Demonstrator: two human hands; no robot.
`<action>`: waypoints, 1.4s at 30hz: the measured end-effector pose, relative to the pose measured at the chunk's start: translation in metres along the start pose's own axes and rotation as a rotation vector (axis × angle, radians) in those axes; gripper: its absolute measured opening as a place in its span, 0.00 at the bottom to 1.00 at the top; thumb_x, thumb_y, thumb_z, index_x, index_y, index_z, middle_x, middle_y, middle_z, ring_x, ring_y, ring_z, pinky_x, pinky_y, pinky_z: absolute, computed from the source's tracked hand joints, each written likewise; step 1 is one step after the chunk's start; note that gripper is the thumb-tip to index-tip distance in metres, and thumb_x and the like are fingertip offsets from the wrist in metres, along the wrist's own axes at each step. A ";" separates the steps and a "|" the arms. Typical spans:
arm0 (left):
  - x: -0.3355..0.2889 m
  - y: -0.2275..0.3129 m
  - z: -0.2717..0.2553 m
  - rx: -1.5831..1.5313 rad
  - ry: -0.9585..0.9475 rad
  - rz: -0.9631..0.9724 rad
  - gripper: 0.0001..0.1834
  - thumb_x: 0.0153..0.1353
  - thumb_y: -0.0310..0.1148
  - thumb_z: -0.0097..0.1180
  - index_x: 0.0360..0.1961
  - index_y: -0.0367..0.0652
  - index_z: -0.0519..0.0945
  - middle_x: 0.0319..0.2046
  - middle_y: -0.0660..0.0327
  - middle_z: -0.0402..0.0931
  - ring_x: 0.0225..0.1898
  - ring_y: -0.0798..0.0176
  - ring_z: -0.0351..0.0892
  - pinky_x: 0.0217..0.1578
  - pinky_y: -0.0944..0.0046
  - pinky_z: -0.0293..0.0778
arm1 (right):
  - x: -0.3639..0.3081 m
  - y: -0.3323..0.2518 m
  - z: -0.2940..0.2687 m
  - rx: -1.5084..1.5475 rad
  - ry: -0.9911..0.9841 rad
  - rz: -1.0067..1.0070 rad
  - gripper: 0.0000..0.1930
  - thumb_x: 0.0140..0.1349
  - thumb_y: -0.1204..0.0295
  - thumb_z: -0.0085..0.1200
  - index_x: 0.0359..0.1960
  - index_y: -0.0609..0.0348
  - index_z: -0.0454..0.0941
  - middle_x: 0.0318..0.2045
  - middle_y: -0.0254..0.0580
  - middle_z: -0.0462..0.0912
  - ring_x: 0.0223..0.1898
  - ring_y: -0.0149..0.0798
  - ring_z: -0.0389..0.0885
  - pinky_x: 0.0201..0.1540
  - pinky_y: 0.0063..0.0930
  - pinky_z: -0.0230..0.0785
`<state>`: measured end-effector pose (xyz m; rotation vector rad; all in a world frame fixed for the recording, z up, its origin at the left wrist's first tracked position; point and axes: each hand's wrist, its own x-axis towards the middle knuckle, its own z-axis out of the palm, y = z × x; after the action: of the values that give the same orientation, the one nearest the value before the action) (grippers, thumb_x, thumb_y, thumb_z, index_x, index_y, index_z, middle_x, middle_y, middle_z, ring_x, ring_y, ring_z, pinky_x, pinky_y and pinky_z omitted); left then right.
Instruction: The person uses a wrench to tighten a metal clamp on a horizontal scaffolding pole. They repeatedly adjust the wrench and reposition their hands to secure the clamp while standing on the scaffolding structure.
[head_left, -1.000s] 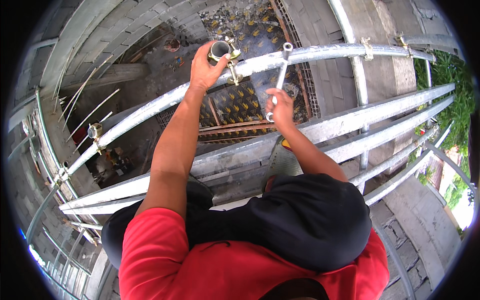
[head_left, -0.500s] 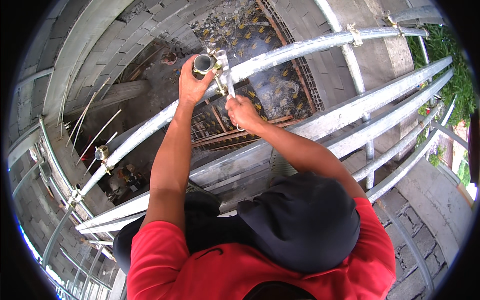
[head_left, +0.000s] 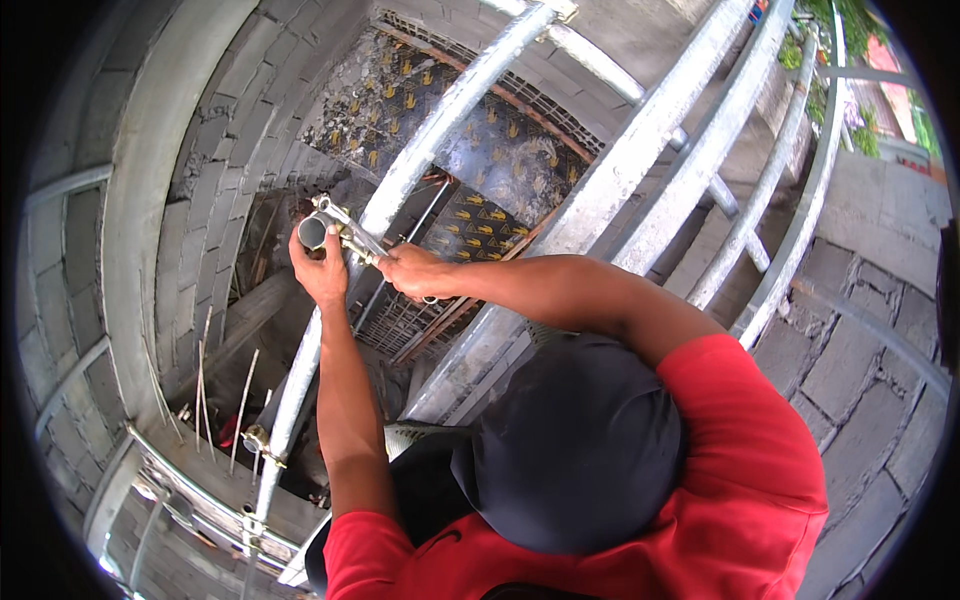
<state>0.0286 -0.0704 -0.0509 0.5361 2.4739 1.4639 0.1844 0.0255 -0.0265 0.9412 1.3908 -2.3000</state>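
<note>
My left hand (head_left: 322, 272) is closed round a scaffold clamp (head_left: 313, 234), a metal coupler with a round grey opening and brass-coloured bolts. The clamp sits against the left side of a galvanised scaffold tube (head_left: 440, 115). In my right hand (head_left: 412, 272) is a silver wrench (head_left: 366, 238), its head up at the clamp. A small ring shows below the right fist, at the handle end. Exactly how the wrench meets the nut is too small to tell.
Parallel metal beams (head_left: 615, 190) run on my right. Another clamp (head_left: 256, 438) is fixed lower on the tube. Far below lie patterned black boards (head_left: 480, 225). Thin rods (head_left: 243, 410) stand up at the left, before a block wall (head_left: 215, 130).
The view has turned, so the tube now runs more steeply. The wrench has swung from nearly upright to a slant across the clamp, and my right arm lies more level. Both grips stay.
</note>
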 end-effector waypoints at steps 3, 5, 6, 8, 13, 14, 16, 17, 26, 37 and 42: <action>-0.001 0.004 0.001 0.063 0.013 0.033 0.27 0.56 0.36 0.68 0.54 0.36 0.75 0.47 0.53 0.78 0.46 0.59 0.80 0.42 0.61 0.78 | 0.002 0.008 -0.005 -0.017 -0.032 -0.001 0.22 0.75 0.56 0.41 0.24 0.56 0.66 0.14 0.31 0.65 0.11 0.28 0.62 0.14 0.29 0.56; -0.003 0.006 0.003 0.110 0.037 0.069 0.26 0.56 0.35 0.68 0.54 0.37 0.75 0.47 0.52 0.79 0.45 0.58 0.81 0.41 0.60 0.78 | 0.002 0.016 -0.010 0.137 -0.132 0.048 0.19 0.75 0.59 0.42 0.27 0.56 0.68 0.15 0.28 0.64 0.13 0.26 0.61 0.15 0.27 0.56; -0.003 0.007 0.004 0.123 0.042 0.065 0.26 0.56 0.35 0.68 0.54 0.37 0.75 0.47 0.52 0.79 0.45 0.58 0.81 0.41 0.60 0.78 | 0.002 0.019 -0.012 0.181 -0.161 0.051 0.17 0.75 0.60 0.42 0.27 0.56 0.68 0.16 0.27 0.64 0.13 0.25 0.61 0.16 0.26 0.56; -0.003 0.009 0.004 0.145 0.057 0.056 0.27 0.55 0.36 0.69 0.54 0.37 0.75 0.46 0.53 0.79 0.44 0.58 0.81 0.41 0.60 0.79 | 0.002 0.024 -0.016 0.249 -0.138 0.096 0.13 0.71 0.62 0.49 0.32 0.58 0.71 0.18 0.28 0.67 0.16 0.26 0.64 0.18 0.26 0.57; -0.002 0.008 0.004 0.177 0.073 0.044 0.30 0.53 0.39 0.71 0.53 0.36 0.76 0.46 0.51 0.79 0.46 0.55 0.80 0.45 0.59 0.76 | -0.007 0.020 -0.028 0.242 -0.194 0.026 0.10 0.72 0.69 0.48 0.44 0.63 0.75 0.22 0.30 0.71 0.21 0.25 0.68 0.25 0.22 0.63; -0.001 0.006 0.003 0.182 0.071 0.043 0.29 0.53 0.39 0.71 0.53 0.36 0.76 0.46 0.51 0.79 0.46 0.55 0.80 0.46 0.58 0.76 | -0.010 0.018 -0.031 0.217 -0.220 0.022 0.10 0.72 0.70 0.47 0.46 0.64 0.75 0.23 0.31 0.72 0.22 0.26 0.70 0.26 0.23 0.65; 0.000 0.003 0.003 0.159 0.060 0.049 0.29 0.53 0.39 0.71 0.52 0.36 0.76 0.46 0.51 0.78 0.47 0.54 0.79 0.50 0.56 0.74 | -0.015 0.013 -0.034 0.169 -0.236 0.027 0.12 0.72 0.75 0.42 0.51 0.66 0.73 0.24 0.33 0.75 0.23 0.28 0.74 0.28 0.24 0.68; 0.000 0.001 0.003 0.154 0.059 0.062 0.29 0.53 0.39 0.71 0.52 0.36 0.76 0.46 0.51 0.78 0.47 0.54 0.79 0.50 0.56 0.74 | -0.017 0.011 -0.035 0.150 -0.251 0.023 0.14 0.73 0.73 0.41 0.55 0.66 0.71 0.24 0.34 0.75 0.23 0.27 0.74 0.28 0.24 0.70; -0.002 0.004 0.003 0.188 0.067 0.103 0.30 0.53 0.40 0.70 0.53 0.35 0.76 0.48 0.50 0.78 0.49 0.53 0.79 0.51 0.56 0.73 | -0.020 0.014 -0.025 0.065 -0.167 -0.003 0.13 0.74 0.70 0.44 0.54 0.63 0.70 0.24 0.34 0.75 0.21 0.27 0.73 0.23 0.24 0.69; 0.000 0.007 0.001 0.220 0.051 0.104 0.28 0.53 0.39 0.69 0.52 0.36 0.76 0.47 0.48 0.77 0.50 0.48 0.78 0.53 0.54 0.72 | -0.026 0.019 -0.023 0.168 -0.133 0.036 0.12 0.74 0.67 0.46 0.49 0.63 0.73 0.25 0.33 0.75 0.22 0.26 0.72 0.25 0.23 0.68; -0.003 0.007 0.003 0.173 0.063 0.106 0.29 0.53 0.39 0.69 0.52 0.35 0.75 0.47 0.48 0.77 0.50 0.48 0.78 0.53 0.54 0.72 | -0.030 0.017 -0.022 0.170 -0.086 -0.015 0.10 0.73 0.68 0.47 0.46 0.62 0.75 0.24 0.33 0.74 0.21 0.27 0.73 0.23 0.24 0.68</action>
<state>0.0336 -0.0667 -0.0463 0.6719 2.6760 1.3295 0.2251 0.0338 -0.0252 0.8704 1.1869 -2.4702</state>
